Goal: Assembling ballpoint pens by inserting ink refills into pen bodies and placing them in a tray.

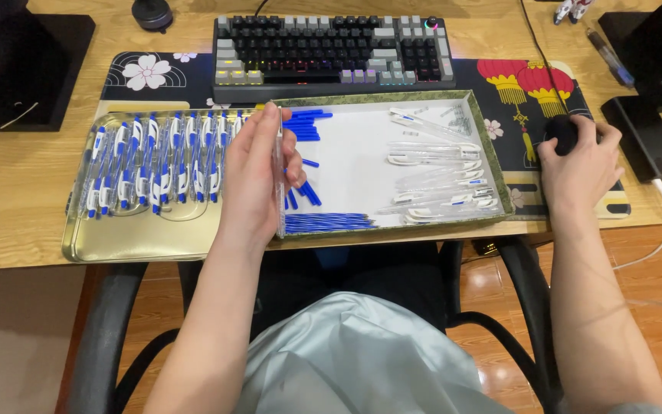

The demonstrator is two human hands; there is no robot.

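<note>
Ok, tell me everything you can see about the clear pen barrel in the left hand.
The clear plastic pen barrel is a long, thin, see-through tube, held roughly upright in the picture between the left hand's fingers and thumb. Its upper end pokes above the fingertips; its lower end reaches the near rim of the white-lined, green-edged shallow box. No blue refill or clip shows on it, though it is too thin to be sure. Only the left hand touches it.

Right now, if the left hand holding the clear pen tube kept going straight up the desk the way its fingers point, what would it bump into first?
Probably the keyboard. The left hand points away from the person, its fingertips near the far rim of the white tray, with the keyboard just beyond. Its height over the tray is unclear, so it might clip that rim first.
</note>
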